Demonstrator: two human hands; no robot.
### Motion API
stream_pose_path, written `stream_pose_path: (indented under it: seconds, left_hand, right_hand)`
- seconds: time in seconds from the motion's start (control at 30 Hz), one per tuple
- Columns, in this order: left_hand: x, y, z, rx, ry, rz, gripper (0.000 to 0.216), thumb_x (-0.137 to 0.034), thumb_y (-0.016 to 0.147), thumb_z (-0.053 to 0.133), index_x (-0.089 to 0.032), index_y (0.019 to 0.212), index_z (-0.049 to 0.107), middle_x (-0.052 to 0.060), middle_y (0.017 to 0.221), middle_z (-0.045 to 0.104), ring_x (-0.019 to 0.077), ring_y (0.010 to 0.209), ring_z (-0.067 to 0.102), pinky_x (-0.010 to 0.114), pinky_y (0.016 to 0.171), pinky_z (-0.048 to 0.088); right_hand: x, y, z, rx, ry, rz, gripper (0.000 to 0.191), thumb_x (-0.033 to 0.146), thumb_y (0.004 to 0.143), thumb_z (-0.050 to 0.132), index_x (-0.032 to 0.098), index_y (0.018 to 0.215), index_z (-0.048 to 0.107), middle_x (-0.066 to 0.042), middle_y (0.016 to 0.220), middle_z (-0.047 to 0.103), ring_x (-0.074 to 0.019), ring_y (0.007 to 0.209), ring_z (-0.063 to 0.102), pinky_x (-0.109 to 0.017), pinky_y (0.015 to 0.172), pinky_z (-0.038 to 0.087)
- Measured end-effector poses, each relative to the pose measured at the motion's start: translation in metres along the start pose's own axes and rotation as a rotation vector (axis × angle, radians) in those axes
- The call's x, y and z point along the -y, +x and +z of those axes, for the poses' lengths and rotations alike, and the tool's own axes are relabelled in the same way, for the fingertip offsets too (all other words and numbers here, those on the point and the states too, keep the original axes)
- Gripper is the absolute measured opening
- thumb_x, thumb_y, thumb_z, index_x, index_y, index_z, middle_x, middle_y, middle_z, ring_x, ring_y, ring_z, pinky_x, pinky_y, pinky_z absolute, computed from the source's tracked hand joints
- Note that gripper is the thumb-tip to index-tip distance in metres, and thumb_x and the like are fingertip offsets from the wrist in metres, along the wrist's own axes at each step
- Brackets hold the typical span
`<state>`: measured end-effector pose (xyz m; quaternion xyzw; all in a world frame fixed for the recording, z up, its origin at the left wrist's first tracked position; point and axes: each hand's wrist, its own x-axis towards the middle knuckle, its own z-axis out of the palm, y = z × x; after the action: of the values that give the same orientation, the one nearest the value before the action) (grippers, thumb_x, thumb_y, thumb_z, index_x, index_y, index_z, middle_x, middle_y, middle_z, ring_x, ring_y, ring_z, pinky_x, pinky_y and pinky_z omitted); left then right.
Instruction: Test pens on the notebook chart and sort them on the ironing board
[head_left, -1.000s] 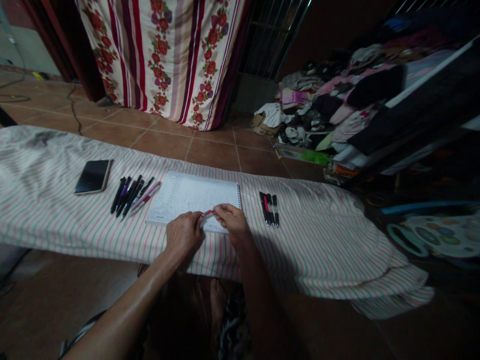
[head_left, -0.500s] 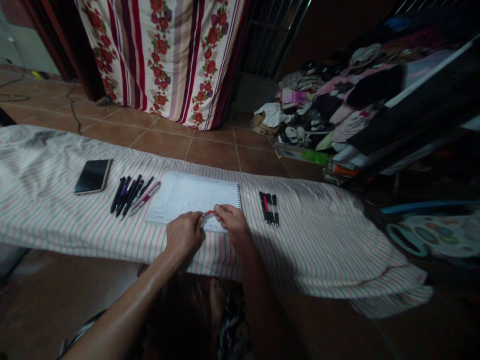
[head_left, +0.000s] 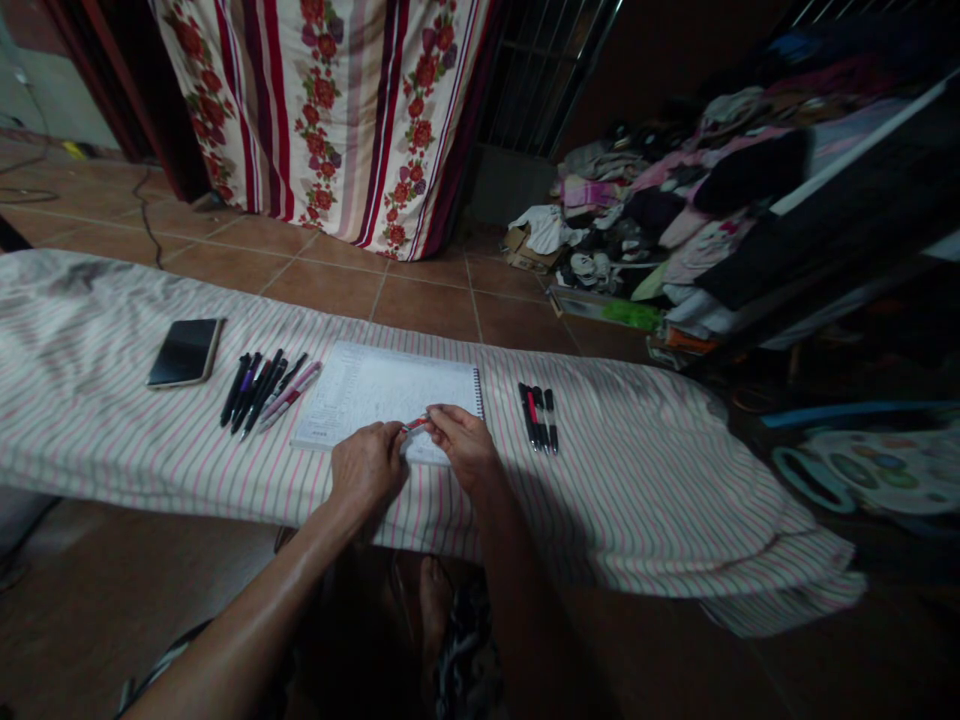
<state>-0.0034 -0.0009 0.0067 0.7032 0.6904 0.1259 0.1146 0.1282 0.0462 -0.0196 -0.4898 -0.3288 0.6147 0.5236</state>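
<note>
Both hands pinch a slim red pen [head_left: 417, 424] over the near edge of a spiral notebook [head_left: 397, 385]. My left hand [head_left: 367, 463] is closed on the pen's left end, and my right hand [head_left: 461, 442] grips the other end between thumb and fingers. Most of the pen is covered by the fingers. Handwriting covers much of the notebook's page, whose binding is on the right. Left of the notebook lies a group of several pens [head_left: 262, 392], mostly black, with a pink one nearest the page. Several more pens [head_left: 538, 418], one of them red, lie side by side to its right.
A dark-screened phone [head_left: 185, 352] rests at the left on the striped cloth [head_left: 637, 480] covering the long surface. Beyond hangs a floral curtain [head_left: 322, 120]. A heap of clothes [head_left: 675, 190] lies at the back right, near a patterned tray-like object [head_left: 877, 470].
My right hand has shifted slightly up and left at the fingertips, and a little more of the red pen shows between the hands. The other things have not moved.
</note>
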Motion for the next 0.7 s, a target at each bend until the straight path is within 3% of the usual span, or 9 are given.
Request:
stream_pose_path:
  seconds: [0.53, 0.7]
  left_hand:
    - [0.0018, -0.0008, 0.0003, 0.015, 0.034, 0.01, 0.032, -0.032, 0.089, 0.032, -0.025, 0.1, 0.06, 0.004, 0.091, 0.067, 0.0193, 0.084, 0.062, 0.026, 0.061, 0.038]
    - [0.0013, -0.0008, 0.0004, 0.024, 0.056, 0.025, 0.031, -0.031, 0.089, 0.03, -0.024, 0.096, 0.059, 0.004, 0.088, 0.067, 0.02, 0.08, 0.062, 0.027, 0.059, 0.037]
  right_hand:
    - [-0.0004, 0.0035, -0.0076, 0.001, -0.015, 0.034, 0.031, 0.037, 0.058, 0.073, 0.017, 0.08, 0.063, -0.006, 0.077, 0.067, -0.0144, 0.063, 0.063, -0.018, 0.042, 0.033]
    - [0.0014, 0.0028, -0.0086, 0.025, -0.032, -0.003, 0.031, 0.036, 0.059, 0.072, 0.017, 0.083, 0.064, -0.004, 0.078, 0.066, -0.0108, 0.058, 0.06, -0.017, 0.039, 0.028]
